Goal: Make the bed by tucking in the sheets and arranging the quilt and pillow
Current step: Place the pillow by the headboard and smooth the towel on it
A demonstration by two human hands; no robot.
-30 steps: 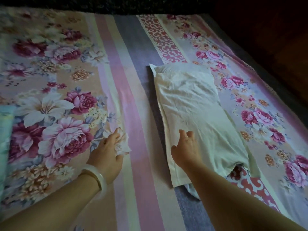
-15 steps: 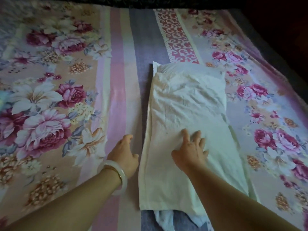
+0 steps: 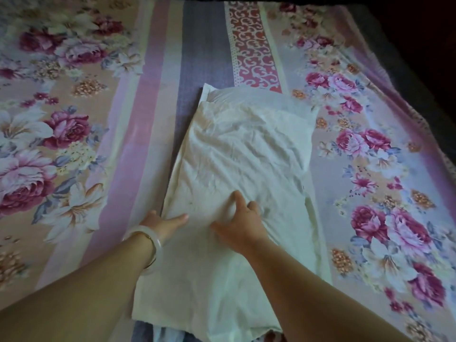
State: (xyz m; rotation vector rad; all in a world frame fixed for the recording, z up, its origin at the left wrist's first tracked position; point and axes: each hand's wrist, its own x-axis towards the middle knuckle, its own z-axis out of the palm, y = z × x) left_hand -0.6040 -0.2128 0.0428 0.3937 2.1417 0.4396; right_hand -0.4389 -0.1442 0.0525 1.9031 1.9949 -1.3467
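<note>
1. Fingers (image 3: 238, 199) of your right hand (image 3: 240, 225) are spread and straight, pressing flat on the white pillow (image 3: 246, 149). They grasp nothing, though the cloth puckers a little just ahead of them.
2. Your left hand (image 3: 162, 222), with the pale bangle (image 3: 148, 234) on its wrist, rests at the pillow's left edge. Its thumb (image 3: 181, 217) lies out across the pillow. The other fingers are foreshortened at that edge, so you cannot tell from here whether they curl under it or lie loose.
3. The pillow lies on the flowered sheet (image 3: 74, 134), over its grey-purple stripe (image 3: 204, 58). Its long axis runs away from you toward the far side of the bed, with the far end leaning slightly right.
4. The next move turns on this: both hands sit on the near half, so most of the pillow, plump end included, lies ahead of your fingertips. Your right hand is nearer the centre line, and the left is at the border.
5. You appear to be smoothing or squaring the pillow. A push should probably follow that long axis, or the cloth will likely bunch sideways.
</note>
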